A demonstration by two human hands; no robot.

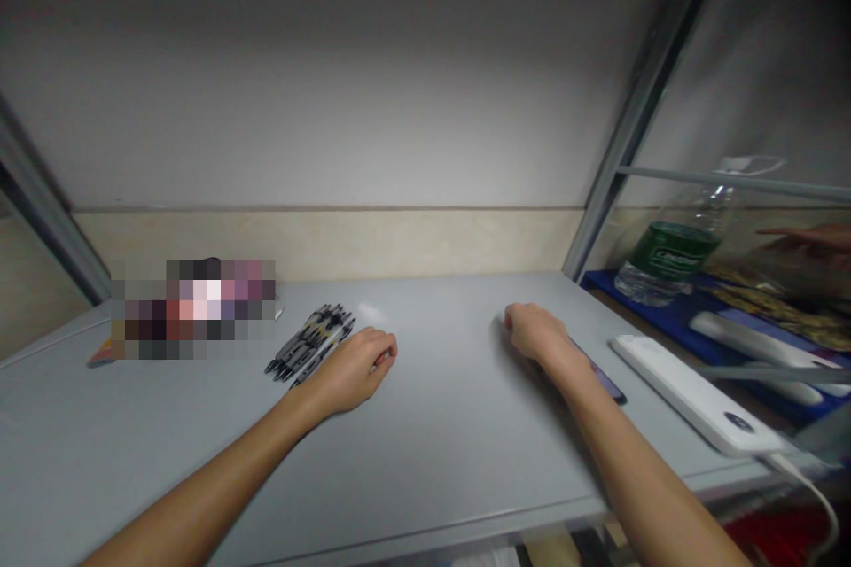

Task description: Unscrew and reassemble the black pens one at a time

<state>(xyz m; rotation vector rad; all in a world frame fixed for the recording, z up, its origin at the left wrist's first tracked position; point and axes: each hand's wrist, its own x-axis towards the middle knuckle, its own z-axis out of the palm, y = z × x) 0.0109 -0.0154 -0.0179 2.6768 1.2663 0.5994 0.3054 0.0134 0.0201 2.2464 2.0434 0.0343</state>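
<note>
My left hand [364, 365] rests on the grey tabletop with its fingers curled in, and nothing shows in it. Just beside it, to the left, lies a row of several grey-and-black pens [309, 342], their near side partly covered by my hand. On the right of the table, my right hand [535, 332] is also closed in a loose fist, with no object visible in it. A dark phone [602, 376] lies flat beside my right wrist, partly hidden by the forearm.
A long white device [691, 390] with a cable [808, 478] lies at the right edge. Beyond the metal frame stand a large water bottle [671, 252] and another person's hand [815, 239]. A pixelated item [199, 306] is at the back left.
</note>
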